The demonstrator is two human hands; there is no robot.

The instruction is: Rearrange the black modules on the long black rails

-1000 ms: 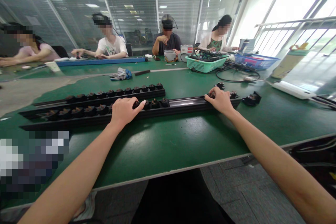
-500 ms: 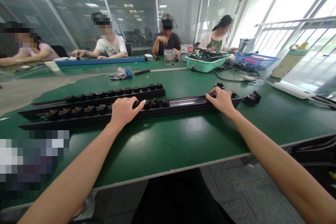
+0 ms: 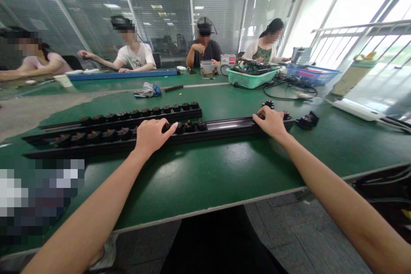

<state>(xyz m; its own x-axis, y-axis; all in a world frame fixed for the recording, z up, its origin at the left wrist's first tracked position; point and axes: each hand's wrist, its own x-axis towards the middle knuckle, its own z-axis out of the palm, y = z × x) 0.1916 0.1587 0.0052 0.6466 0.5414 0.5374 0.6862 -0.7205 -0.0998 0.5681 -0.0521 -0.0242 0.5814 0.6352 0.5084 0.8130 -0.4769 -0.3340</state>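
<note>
A long black power-strip rail [image 3: 224,135] lies crosswise in front of me, with a row of black socket modules [image 3: 94,136] set in its left part. Over the middle of the row is my left hand [image 3: 149,136], closed round a socket module, its thumb stretched to the right along the rail. My right hand [image 3: 272,120] is closed on a dark socket module [image 3: 261,115] near the rail's right end; the fingertips are partly hidden behind the hand. Between the hands, a shiny bare stretch of channel [image 3: 229,123] shows. Beyond the right hand lies a loose socket module [image 3: 307,120] on the table.
Behind lies a second black rail [image 3: 157,118] with modules. Further off are a grey-blue cloth [image 3: 147,90], a green basket [image 3: 253,78] of cables, a blue basket [image 3: 313,75] and a bottle [image 3: 355,77]. Several people sit across the green table [image 3: 205,171].
My hands and the rails look almost unchanged. Across the table, the person in the white shirt has lifted a hand off the blue bar and moved it to the left.
</note>
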